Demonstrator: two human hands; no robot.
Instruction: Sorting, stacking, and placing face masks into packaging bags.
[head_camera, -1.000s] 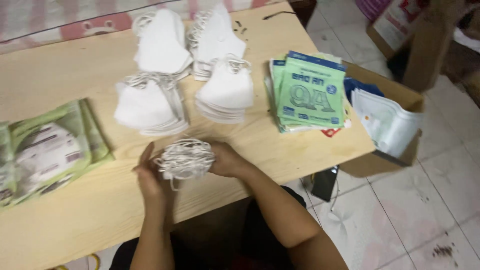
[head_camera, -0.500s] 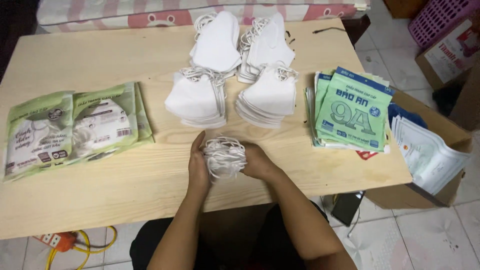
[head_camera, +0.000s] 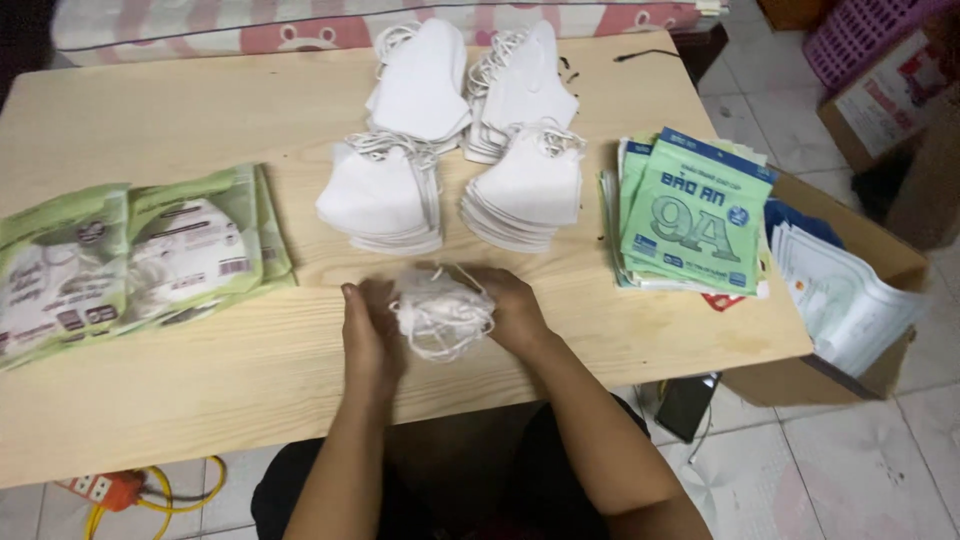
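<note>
Holding a small bundle of white masks (head_camera: 441, 312) between both hands at the near edge of the wooden table (head_camera: 200, 380). My left hand (head_camera: 368, 330) presses its flat side with fingers together; my right hand (head_camera: 512, 308) cups the other side, fingers curled round it. Bundle rests on the tabletop, elastic loops tangled on top.

Packages: at far left, two green-and-clear flat pouches (head_camera: 130, 255), each with a white mask showing through a round window, overlapping. At right, a stack of green printed sleeves (head_camera: 690, 215) with a blue top band, squared up near the table's edge. Beyond it, a cardboard box (head_camera: 850, 245) on the floor holds white plastic packets (head_camera: 850, 300).

Ahead of the hands: four piles of white masks (head_camera: 455, 130), two by two, just beyond the bundle. Orange power strip (head_camera: 100, 488) with yellow cable on the floor, lower left.
</note>
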